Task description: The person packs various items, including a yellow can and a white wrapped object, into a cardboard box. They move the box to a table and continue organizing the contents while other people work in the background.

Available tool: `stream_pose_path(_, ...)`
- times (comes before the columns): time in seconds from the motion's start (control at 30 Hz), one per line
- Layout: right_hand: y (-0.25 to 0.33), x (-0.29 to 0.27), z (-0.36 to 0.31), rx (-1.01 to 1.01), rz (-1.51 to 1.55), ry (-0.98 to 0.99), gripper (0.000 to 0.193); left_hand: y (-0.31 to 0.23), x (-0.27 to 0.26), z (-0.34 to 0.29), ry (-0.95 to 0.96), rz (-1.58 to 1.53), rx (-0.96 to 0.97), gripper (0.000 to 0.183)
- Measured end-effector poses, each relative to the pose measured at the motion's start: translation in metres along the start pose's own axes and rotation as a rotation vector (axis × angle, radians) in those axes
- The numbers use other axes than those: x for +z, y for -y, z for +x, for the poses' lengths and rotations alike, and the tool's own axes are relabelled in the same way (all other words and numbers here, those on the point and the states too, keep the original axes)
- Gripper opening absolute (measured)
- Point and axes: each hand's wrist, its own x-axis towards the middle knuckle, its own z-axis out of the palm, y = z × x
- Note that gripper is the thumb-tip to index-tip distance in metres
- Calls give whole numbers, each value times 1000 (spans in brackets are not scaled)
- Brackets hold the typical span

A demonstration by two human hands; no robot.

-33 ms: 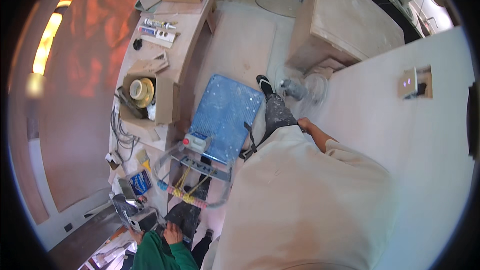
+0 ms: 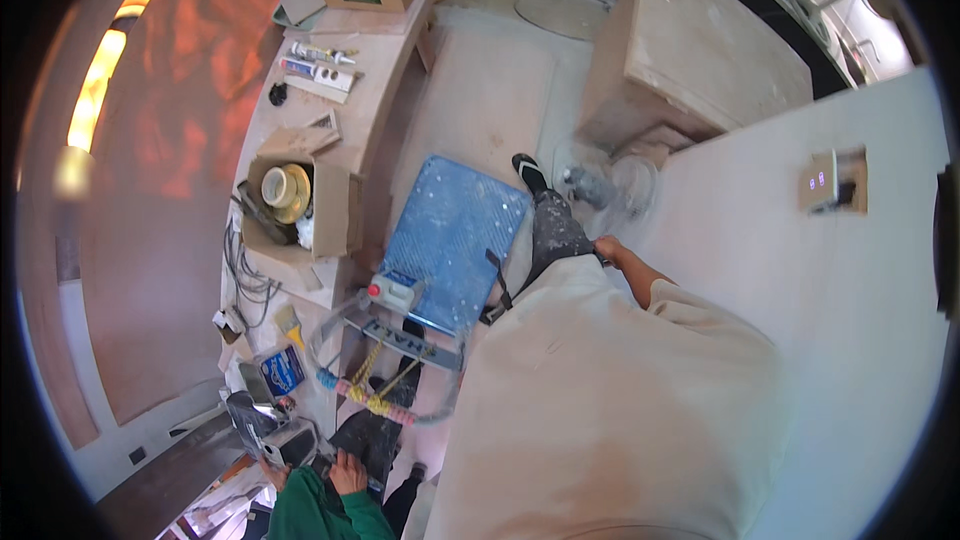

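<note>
My right hand (image 2: 607, 247) rests low beside my thigh, against paint-specked dark trousers (image 2: 556, 230). Its fingers look curled, and a small dark patch beneath them cannot be made out. My pale shirt (image 2: 600, 410) fills the lower middle of the view. No part of my left hand shows. A dark strap (image 2: 497, 270) hangs at the trousers' left side. Left of my leg stands a blue platform trolley (image 2: 455, 225). Its handle (image 2: 370, 398) is wrapped in coloured tape and yellow rope. A grey jug (image 2: 397, 290) with a red cap stands on the trolley's near end.
A long counter at left holds a cardboard box (image 2: 350, 210) of fittings, sealant tubes (image 2: 315, 68) and a paintbrush (image 2: 288, 322). At lower left, a co-worker in a green sleeve (image 2: 325, 510) handles a grey, box-like object (image 2: 290, 445). A dusty cabinet (image 2: 715, 50) and a loose wall switch (image 2: 820, 180) are at right.
The view has shifted slightly, so the surroundings sit a little lower in the picture. My right hand stays by my thigh, and the co-worker's hands keep nearly the same place.
</note>
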Motion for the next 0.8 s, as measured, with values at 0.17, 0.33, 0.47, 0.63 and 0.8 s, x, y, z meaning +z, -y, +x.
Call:
stream_pose_path(0.17,169,-24,109,-121,-626,55,42,-254,46,186,160,-1684,-989,39)
stream_pose_path(0.33,325,-49,172,-94,-338,175,37,-446,-14,277,-28,-1973,-1352,48)
stream_pose_path(0.47,457,-70,216,-262,-401,279,35,-526,-53,303,-20,-1839,-1323,44)
stream_pose_path(0.63,551,-90,256,-352,-436,188,33,-585,-47,283,69,-1451,-945,37)
stream_pose_path(0.8,544,-70,260,-262,-405,91,31,-588,-49,268,-42,-1839,-1296,40)
